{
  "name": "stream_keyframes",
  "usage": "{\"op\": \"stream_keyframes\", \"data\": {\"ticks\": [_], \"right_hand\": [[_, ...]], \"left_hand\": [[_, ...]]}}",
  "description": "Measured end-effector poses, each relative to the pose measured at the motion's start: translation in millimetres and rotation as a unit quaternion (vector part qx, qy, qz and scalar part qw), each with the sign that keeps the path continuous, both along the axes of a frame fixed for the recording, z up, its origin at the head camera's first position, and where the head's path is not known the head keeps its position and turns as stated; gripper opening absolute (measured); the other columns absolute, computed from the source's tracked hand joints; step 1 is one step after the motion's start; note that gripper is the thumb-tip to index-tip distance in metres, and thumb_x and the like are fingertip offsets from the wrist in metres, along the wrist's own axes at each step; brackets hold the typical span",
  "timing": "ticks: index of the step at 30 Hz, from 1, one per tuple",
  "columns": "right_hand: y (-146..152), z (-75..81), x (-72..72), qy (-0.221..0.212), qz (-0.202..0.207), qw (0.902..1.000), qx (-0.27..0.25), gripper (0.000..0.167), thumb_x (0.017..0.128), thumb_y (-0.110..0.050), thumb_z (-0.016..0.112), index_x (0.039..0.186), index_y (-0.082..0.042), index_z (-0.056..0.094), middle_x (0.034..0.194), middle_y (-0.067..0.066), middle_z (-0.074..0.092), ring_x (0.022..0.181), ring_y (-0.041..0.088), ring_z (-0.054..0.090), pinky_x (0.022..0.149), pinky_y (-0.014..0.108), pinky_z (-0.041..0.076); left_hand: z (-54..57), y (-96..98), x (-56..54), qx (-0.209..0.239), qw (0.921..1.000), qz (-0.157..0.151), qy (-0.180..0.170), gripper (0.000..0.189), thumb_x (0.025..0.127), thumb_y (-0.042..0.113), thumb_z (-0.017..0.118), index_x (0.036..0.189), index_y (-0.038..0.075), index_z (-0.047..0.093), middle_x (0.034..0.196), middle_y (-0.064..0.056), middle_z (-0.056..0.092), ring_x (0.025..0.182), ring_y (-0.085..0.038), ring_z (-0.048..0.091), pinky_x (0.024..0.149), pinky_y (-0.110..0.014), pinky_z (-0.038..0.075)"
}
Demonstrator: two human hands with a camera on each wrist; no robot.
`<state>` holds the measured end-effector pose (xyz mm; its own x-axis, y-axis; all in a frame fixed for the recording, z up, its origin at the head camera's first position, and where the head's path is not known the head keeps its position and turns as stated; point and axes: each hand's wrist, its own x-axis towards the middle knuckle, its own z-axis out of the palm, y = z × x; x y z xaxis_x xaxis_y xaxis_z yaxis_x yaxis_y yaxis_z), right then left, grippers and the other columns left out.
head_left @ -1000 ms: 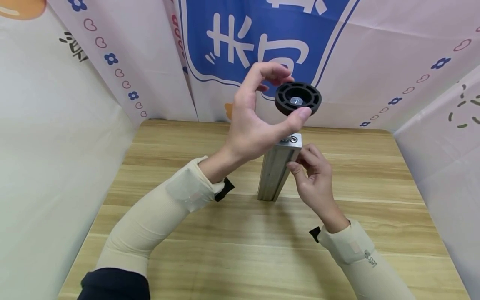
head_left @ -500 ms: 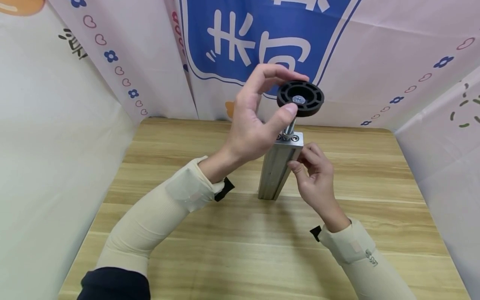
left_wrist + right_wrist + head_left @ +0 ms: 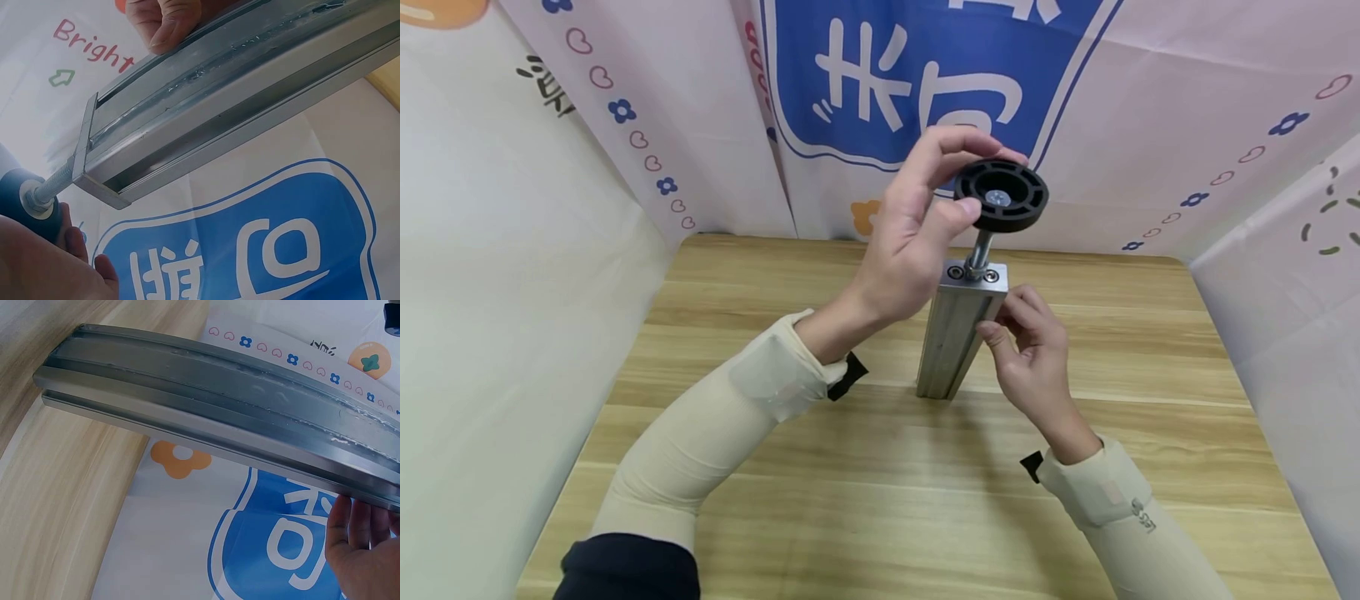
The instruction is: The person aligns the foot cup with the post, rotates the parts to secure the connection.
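An aluminium profile stands upright on the wooden table, with a metal end plate held by screws on top. A threaded rod rises from the plate's middle and carries a round black levelling foot. My left hand holds the foot's rim, thumb on the near left side and fingertips at the far side. Lower down, my right hand grips the profile's right side between thumb and fingers. The left wrist view shows the rod and its nut between foot and plate.
The wooden table spreads around the profile's base. Behind it hangs a printed cloth with a blue sign, and pale cloth walls stand at both sides. Black tabs stick out from the sleeve cuffs.
My left fingers, first off the foot's far rim, have come onto it. The thumb has slid left along the near rim, uncovering the rod. My right hand stays on the profile.
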<state>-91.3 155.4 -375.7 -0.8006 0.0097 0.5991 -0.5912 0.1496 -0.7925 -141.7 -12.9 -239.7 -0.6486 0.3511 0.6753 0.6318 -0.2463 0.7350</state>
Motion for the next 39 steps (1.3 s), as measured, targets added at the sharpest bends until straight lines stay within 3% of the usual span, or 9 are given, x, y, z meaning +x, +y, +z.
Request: {"op": "stream_keyframes", "data": {"ticks": [3,6,11,18,25,39], "right_hand": [[-0.5,0.4,0.0,0.002,0.002,1.0,-0.003,0.023,0.092,0.006,0.07,0.113,0.016,0.07,0.098,-0.008,0.058,0.082,0.007,0.058,0.072,0.016,0.053],[-0.7,0.9,-0.1,0.002,0.002,1.0,-0.004,0.022,0.092,0.008,0.07,0.112,0.016,0.07,0.098,-0.008,0.058,0.083,0.008,0.058,0.073,0.016,0.053],[-0.1,0.1,-0.4,0.006,0.005,0.9999,-0.01,0.023,0.093,0.003,0.071,0.11,0.017,0.07,0.098,-0.008,0.057,0.083,0.007,0.057,0.073,0.015,0.052],[1.0,-1.3,-0.4,0.015,0.014,0.9997,-0.01,0.036,0.095,-0.013,0.073,0.112,0.018,0.069,0.099,-0.008,0.058,0.083,0.007,0.056,0.073,0.016,0.051],[0.8,-1.4,-0.5,0.013,0.012,0.9998,-0.009,0.036,0.094,-0.013,0.072,0.113,0.017,0.069,0.099,-0.008,0.058,0.083,0.007,0.056,0.073,0.016,0.051],[0.9,-1.9,-0.6,0.012,0.01,0.9998,-0.007,0.034,0.095,-0.012,0.072,0.113,0.016,0.07,0.098,-0.008,0.058,0.083,0.008,0.057,0.072,0.016,0.051]], "left_hand": [[0.7,-0.8,1.2,0.003,0.9999,0.003,-0.012,0.048,0.093,0.006,0.04,0.137,-0.013,0.042,0.137,-0.032,0.062,0.133,-0.033,0.062,0.108,-0.038,0.057],[-0.4,-1.1,-0.5,-0.004,0.9994,0.033,0.014,0.052,0.093,0.014,0.043,0.138,-0.013,0.042,0.136,-0.03,0.063,0.132,-0.029,0.06,0.114,-0.028,0.047],[-1.0,-1.6,-2.7,-0.032,0.9914,0.114,0.057,0.062,0.087,0.029,0.06,0.136,-0.009,0.048,0.131,-0.022,0.063,0.122,-0.016,0.053,0.104,-0.025,0.035],[-0.3,-1.1,-1.0,-0.044,0.9843,0.157,0.067,0.072,0.076,0.02,0.084,0.135,-0.005,0.052,0.125,-0.016,0.061,0.118,-0.008,0.053,0.101,-0.024,0.036],[-1.4,-0.8,-0.9,-0.049,0.9823,0.167,0.068,0.072,0.075,0.019,0.088,0.132,-0.005,0.053,0.122,-0.015,0.061,0.115,-0.009,0.053,0.1,-0.023,0.036],[-3.4,-2.0,-2.1,-0.045,0.9855,0.141,0.083,0.056,0.081,0.019,0.078,0.126,-0.006,0.055,0.121,-0.017,0.065,0.117,-0.012,0.054,0.102,-0.027,0.036]]}}
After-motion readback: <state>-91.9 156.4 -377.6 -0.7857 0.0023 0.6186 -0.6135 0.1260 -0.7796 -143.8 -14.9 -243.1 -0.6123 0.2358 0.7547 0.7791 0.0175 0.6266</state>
